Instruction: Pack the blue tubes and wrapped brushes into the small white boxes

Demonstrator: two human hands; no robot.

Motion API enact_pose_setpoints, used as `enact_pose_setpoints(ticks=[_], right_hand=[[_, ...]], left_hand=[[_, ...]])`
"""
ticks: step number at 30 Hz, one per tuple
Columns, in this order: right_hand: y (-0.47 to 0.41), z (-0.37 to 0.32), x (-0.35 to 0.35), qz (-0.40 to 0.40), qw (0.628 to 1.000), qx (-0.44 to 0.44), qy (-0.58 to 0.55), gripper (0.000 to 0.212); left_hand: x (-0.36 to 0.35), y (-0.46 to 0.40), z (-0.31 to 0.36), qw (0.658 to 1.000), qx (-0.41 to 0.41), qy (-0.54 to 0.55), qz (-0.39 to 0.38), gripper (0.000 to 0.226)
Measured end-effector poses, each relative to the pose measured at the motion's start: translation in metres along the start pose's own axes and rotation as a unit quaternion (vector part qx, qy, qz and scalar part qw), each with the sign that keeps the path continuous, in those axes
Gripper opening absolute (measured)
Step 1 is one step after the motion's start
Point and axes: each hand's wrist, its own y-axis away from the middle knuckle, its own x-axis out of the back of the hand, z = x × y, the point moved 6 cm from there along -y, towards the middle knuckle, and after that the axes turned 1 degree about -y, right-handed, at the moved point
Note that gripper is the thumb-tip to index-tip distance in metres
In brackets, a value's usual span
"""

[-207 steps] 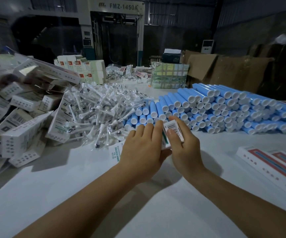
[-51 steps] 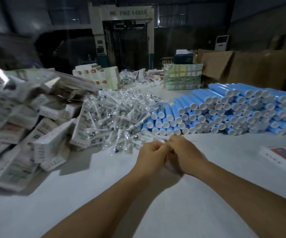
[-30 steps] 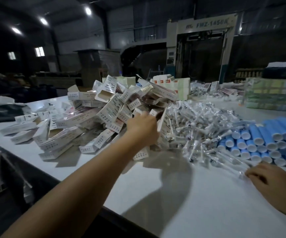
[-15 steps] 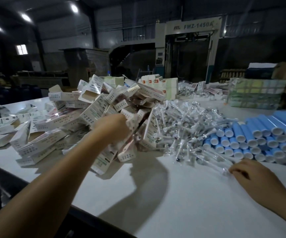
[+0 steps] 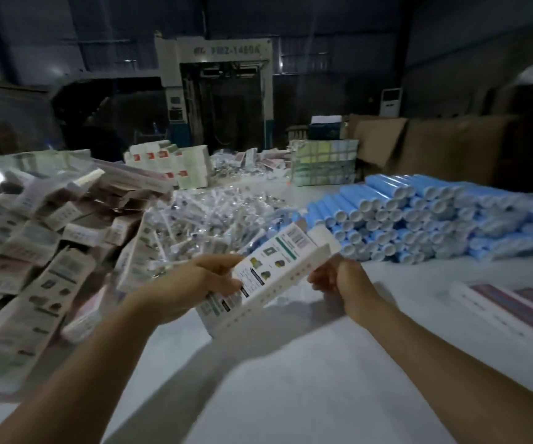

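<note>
Head view: small white printed cardboard box (image 5: pixel 268 277), held tilted above the white surface (image 5: pixel 290 363). Left hand (image 5: pixel 194 283) grips its lower end; right hand (image 5: pixel 338 277) is curled beside it (contents indistinct). Judged light and crushable; hold by edges. Blue tubes (image 5: pixel 418 225) stacked beyond.

I see both bare forearms reaching forward from the lower corners, converging toward the middle. My left hand (image 5: pixel 194 283) has its fingers curled round the lower half of a small white box (image 5: pixel 268 277), thumb on top. My right hand (image 5: pixel 338 280) is curled at the box's upper end, fingers bent inward; whether it grips anything, I cannot tell.
</note>
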Motion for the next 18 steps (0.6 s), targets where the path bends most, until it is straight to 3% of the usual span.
enact_pose_setpoints(ticks=[3, 5, 8, 11, 13, 15, 18], right_hand=[[-0.002, -0.003, 0.016, 0.002, 0.983, -0.043, -0.18, 0.063], [-0.003, -0.001, 0.023, 0.018, 0.975, -0.051, -0.217, 0.056], [-0.004, 0.001, 0.021, 0.031, 0.989, -0.05, -0.135, 0.022], [-0.006, 0.002, 0.021, 0.049, 0.997, -0.043, -0.045, 0.017], [-0.007, 0.003, 0.021, 0.047, 0.998, -0.035, -0.01, 0.018], [-0.007, 0.004, 0.02, 0.039, 0.999, -0.031, 0.018, 0.013], [-0.005, 0.005, 0.019, 0.035, 0.998, -0.027, 0.04, 0.007]], left_hand=[[-0.022, -0.034, -0.013, 0.999, 0.025, 0.018, -0.035, 0.041], [-0.028, -0.047, -0.022, 0.996, 0.036, 0.066, -0.054, 0.044], [-0.026, -0.052, -0.03, 0.996, 0.032, 0.063, -0.058, 0.041], [-0.023, -0.048, -0.027, 0.997, 0.013, -0.073, 0.008, 0.035], [-0.025, -0.044, -0.014, 0.957, -0.027, -0.282, 0.068, 0.026], [-0.037, -0.04, -0.003, 0.885, -0.063, -0.448, 0.109, 0.048], [-0.061, -0.046, 0.003, 0.787, -0.079, -0.591, 0.158, 0.082]])
